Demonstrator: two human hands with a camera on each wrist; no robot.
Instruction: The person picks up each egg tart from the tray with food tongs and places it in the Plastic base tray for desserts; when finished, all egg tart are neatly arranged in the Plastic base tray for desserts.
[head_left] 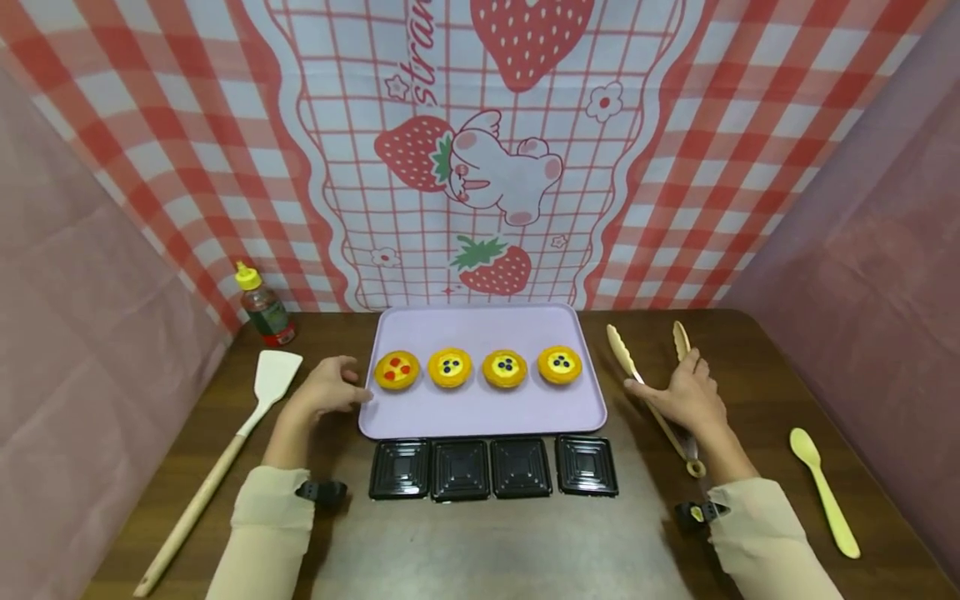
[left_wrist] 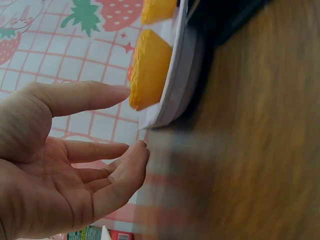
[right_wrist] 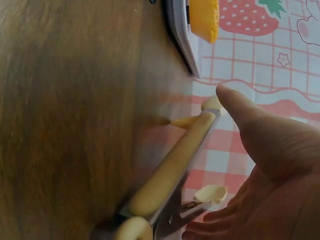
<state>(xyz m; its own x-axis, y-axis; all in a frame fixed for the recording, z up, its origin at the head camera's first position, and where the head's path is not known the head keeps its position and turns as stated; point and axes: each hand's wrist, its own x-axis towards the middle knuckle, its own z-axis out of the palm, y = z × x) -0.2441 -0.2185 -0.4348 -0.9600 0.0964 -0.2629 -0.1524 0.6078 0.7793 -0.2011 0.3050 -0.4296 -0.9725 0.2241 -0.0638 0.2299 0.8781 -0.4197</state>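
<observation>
My left hand (head_left: pixel 330 387) is beside the left edge of a lilac tray (head_left: pixel 480 412), thumb toward the rim and fingers loosely bent, holding nothing. In the left wrist view, a tart (left_wrist: pixel 150 70) is near its thumb tip. One tart with red fruit (head_left: pixel 397 370) and three with blue berries, among them the rightmost tart (head_left: pixel 559 365), sit in a row on the tray. Above a pair of tongs (head_left: pixel 663 425), which lies spread apart on the table, my right hand (head_left: pixel 686 396) hovers with thumb and fingers apart. Whether it touches the tongs, I cannot tell.
Several black square plastic trays (head_left: pixel 460 469) stand in a row before the lilac tray, on a grey mat (head_left: pixel 487 550). At left are a white spatula (head_left: pixel 240 442) and a yellow-capped squeeze bottle (head_left: pixel 266 312). A yellow spoon (head_left: pixel 823 492) lies far right. Cloth hangs behind.
</observation>
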